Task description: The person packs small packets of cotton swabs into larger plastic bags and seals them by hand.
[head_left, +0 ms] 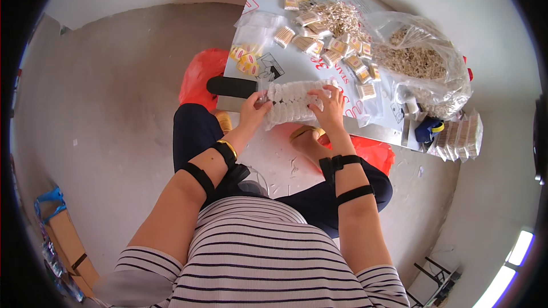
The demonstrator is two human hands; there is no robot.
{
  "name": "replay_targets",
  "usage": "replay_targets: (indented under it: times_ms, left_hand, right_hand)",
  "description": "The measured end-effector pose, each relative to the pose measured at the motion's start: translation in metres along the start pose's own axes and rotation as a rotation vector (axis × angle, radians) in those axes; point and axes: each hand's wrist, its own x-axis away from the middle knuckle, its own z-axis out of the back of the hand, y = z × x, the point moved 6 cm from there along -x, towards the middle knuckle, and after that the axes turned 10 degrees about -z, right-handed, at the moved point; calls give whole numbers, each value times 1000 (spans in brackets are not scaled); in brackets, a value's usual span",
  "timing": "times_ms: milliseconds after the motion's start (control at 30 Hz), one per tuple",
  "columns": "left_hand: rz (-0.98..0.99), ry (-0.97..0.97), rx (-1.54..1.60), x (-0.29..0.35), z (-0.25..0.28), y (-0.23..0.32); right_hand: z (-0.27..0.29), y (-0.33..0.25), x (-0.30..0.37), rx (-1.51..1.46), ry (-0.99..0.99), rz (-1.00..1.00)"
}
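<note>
A clear plastic bag packed with rows of white cotton-tipped bundles, apparently cotton swabs (293, 101), lies across the table's near edge between my hands. My left hand (253, 112) pinches its left end with thumb and fingers. My right hand (329, 108) grips the bag's right part, fingers bent over the top. A black rounded flat object (230, 86) sticks out at the table's left edge, close to my left hand. Beyond the bag are several small cotton swab packets (357, 68) with yellow labels, beside a heap of loose swabs (341, 17).
Yellow labels (245, 60) and clear bags (257, 27) lie at the table's left. A large clear bag of loose swabs (416, 60) sits right, near a dark blue object (428, 129) and filled packs (461, 137). Red plastic bags (201, 74) hang below the edge.
</note>
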Motion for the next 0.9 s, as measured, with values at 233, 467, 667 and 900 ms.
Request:
replay_targets:
  times_ms: [233,467,667,900]
  left_hand:
    - [2,-7,-50,-1,4,-5]
    - [-30,11,-66,-1,4,-6]
    - [-68,17,-34,-2,3,0]
    - [-38,2,18,1,1,3]
  right_hand:
    - [0,-21,0,-13,-39,21]
    - [-2,-27,-1,3,-55,15]
    - [-10,-42,3,27,-61,54]
    - [-12,-56,7,10,-91,103]
